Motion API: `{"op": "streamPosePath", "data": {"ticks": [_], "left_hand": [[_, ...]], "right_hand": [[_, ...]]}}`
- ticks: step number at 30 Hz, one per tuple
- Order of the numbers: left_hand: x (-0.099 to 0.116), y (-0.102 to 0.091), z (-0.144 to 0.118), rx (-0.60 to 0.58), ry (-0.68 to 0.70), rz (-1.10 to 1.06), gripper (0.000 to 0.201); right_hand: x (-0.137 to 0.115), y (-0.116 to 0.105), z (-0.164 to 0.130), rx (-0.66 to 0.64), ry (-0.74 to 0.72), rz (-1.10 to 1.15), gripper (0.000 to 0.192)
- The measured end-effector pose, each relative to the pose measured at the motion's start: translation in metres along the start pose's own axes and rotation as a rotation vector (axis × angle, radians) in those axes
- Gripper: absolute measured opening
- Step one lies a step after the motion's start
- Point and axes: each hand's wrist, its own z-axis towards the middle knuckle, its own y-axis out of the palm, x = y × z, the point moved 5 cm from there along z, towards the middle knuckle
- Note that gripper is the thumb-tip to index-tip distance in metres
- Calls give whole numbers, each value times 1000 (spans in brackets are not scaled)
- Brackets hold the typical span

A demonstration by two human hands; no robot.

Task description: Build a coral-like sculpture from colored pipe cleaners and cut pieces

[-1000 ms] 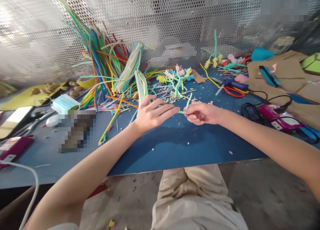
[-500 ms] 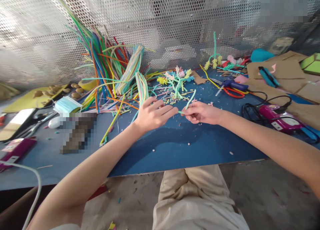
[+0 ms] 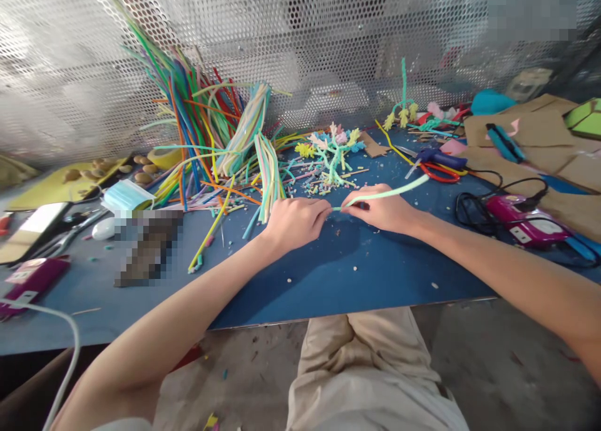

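A pale green pipe cleaner (image 3: 399, 190) runs between my two hands above the front of the blue table. My left hand (image 3: 298, 221) is closed on one end of it, fingers pressed together. Pinched a short way along, my right hand (image 3: 378, 207) grips it too, and the free length arcs over the back of that hand to the right. Just behind stands a small branching tree of twisted pipe cleaners (image 3: 334, 159), green with yellow, pink and blue tufts. A bundle of pastel pipe cleaners (image 3: 268, 174) lies beside my left hand.
Many coloured pipe cleaners (image 3: 188, 118) lean against the perforated metal screen (image 3: 328, 37). A glue gun (image 3: 439, 159), red-handled scissors (image 3: 441, 174) and a magenta power strip (image 3: 526, 221) with black cable lie right. Cardboard (image 3: 539, 131) covers the far right; a face mask (image 3: 126, 196) lies left.
The pipe cleaner's free end has swung from upright to lying rightward over my right hand. My left hand's fingers have curled in, and my right hand has turned palm down.
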Motion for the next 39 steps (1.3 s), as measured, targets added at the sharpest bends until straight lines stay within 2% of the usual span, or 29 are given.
{"op": "streamPosePath", "data": {"ticks": [2, 5, 10, 12, 15, 19, 23, 26, 33, 39], "left_hand": [[-3, 2, 0, -12, -87, -40, 21], [-7, 2, 2, -42, -184, -124, 22], [-10, 1, 3, -69, -208, -225, 26], [-9, 1, 2, -36, -171, -170, 26], [-6, -2, 2, 29, -41, -72, 31], [-9, -7, 3, 92, 61, 26, 46], [-8, -12, 2, 156, 182, 94, 27], [-5, -16, 0, 201, 224, 104, 17], [-8, -18, 0, 211, 192, 50, 17], [-10, -13, 4, 190, 123, 78, 20]], "right_hand": [[-6, -3, 0, 10, -112, -166, 22], [-14, -7, 0, 8, -227, -299, 27], [-19, -7, 0, 55, -283, -361, 25], [-17, -7, 0, 118, -244, -282, 23], [-8, -6, 1, 176, -58, -73, 20], [4, 3, 1, 112, 230, 309, 23], [8, 10, 1, 92, 417, 680, 23], [7, 15, 1, 45, 512, 859, 24], [8, 20, 0, 5, 550, 1004, 22], [13, 14, 0, 43, 443, 765, 27]]}}
